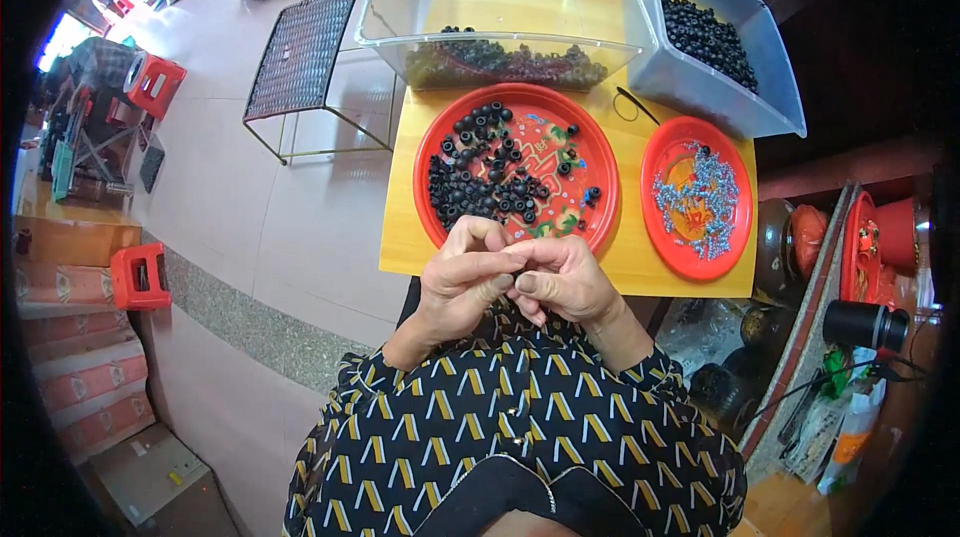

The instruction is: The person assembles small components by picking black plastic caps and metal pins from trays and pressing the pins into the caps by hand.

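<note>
a: entry, head view. the left hand (462, 272) and the right hand (562, 275) meet fingertip to fingertip just below the near rim of the large red plate (430, 209), over the front edge of the yellow table (660, 267).

b: grip state?

a: both hands are pinched shut. a small dark piece (510, 284) shows between the thumbs; it looks like one of the black ring parts (470, 192) heaped on the plate's left half. which hand bears it cannot be told, the fingers cover most of it.

b: orientation, long axis?

a: not readable. only a dark sliver shows, so which way the bore points and whether there is a long axis stay unknown.

b: surroundings, relative to the plate?

a: right of it, a smaller red plate (660, 152) carrying tiny silver-grey bits (700, 197). beyond it, a clear plastic tub (400, 7) with dark parts along its bottom; beyond and to the right, a bluish tub (775, 57) of black beads. a loose black loop (630, 102) lies between the tubs and the plates.

b: risks?

a: judgement only. the pinch sits past the table edge, over the lap, so a slip would send the piece onto the patterned shirt (520, 427) or the floor. the cause would be a small smooth part squeezed off-centre between fingertips.
</note>
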Motion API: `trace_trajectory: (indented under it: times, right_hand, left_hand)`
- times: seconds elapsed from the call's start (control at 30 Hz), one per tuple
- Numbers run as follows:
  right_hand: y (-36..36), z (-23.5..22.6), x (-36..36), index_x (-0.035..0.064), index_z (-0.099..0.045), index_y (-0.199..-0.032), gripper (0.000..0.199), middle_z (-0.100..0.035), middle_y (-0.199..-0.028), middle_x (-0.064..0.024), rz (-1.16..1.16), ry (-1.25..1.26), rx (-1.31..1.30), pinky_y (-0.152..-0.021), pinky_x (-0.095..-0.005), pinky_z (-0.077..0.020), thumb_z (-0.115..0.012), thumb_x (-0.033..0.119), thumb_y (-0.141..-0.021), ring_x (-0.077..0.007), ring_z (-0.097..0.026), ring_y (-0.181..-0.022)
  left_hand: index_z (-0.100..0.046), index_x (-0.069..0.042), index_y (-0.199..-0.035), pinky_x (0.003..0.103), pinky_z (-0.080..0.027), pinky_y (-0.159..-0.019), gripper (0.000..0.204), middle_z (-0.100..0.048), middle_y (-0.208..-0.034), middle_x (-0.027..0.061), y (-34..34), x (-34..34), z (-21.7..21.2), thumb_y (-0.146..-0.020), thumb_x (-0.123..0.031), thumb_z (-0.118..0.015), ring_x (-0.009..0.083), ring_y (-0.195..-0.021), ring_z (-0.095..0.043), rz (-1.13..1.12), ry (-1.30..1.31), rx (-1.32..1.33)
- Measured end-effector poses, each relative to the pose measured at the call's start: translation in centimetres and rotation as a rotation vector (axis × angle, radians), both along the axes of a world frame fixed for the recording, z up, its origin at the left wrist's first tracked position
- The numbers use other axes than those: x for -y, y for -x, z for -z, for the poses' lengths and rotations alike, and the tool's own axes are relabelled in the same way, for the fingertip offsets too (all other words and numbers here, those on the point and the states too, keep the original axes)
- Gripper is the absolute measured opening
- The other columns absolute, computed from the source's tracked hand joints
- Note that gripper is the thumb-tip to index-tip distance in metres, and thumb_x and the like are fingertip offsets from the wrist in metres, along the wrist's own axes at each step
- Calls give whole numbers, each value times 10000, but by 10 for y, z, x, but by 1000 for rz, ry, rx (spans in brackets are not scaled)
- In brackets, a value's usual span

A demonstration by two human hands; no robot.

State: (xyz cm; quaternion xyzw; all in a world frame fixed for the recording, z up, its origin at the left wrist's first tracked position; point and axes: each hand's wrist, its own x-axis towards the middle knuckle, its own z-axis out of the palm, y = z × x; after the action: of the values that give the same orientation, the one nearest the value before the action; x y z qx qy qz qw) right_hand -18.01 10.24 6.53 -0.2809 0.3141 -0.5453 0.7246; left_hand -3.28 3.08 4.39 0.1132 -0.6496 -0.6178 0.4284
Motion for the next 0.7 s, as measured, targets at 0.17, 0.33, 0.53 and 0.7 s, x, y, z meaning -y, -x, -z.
trace_trajectory:
  times: [0.17,0.33,0.53,0.7]
  right_hand:
    - [-5,-3,1,-32,-550,-1047,236,-551,-680,-45,78,-13,38,-407,-192,-442,-561,80,-839,-82,-520,-501]
    - [-5,-2,0,-46,-560,-1021,217,-571,-715,-64,106,97,-59,-405,-203,-447,-555,78,-842,-95,-544,-526]
    - [-17,3,11,-46,-586,-889,144,-562,-631,-56,340,635,-670,-442,-216,-422,-506,0,-779,-113,-533,-480]
    - [-23,8,5,-59,-582,-850,143,-559,-608,-65,266,263,-536,-453,-235,-433,-462,-42,-774,-126,-564,-526]
  left_hand:
    - [-616,-19,-990,262,-435,-771,187,-443,-1029,87,1,-3,-3,-806,-26,-588,162,-908,-485,127,-257,-103]
    - [-574,21,-1044,284,-429,-817,281,-425,-1148,127,8,-10,-20,-810,-130,-608,196,-966,-505,208,-556,-142]
    - [-598,47,-963,314,-426,-836,271,-603,-982,135,20,-2,-25,-707,-39,-635,200,-945,-557,59,-153,120]
    - [-618,42,-918,296,-454,-799,205,-627,-940,129,22,-5,-17,-724,-24,-612,178,-899,-582,-12,-262,179]
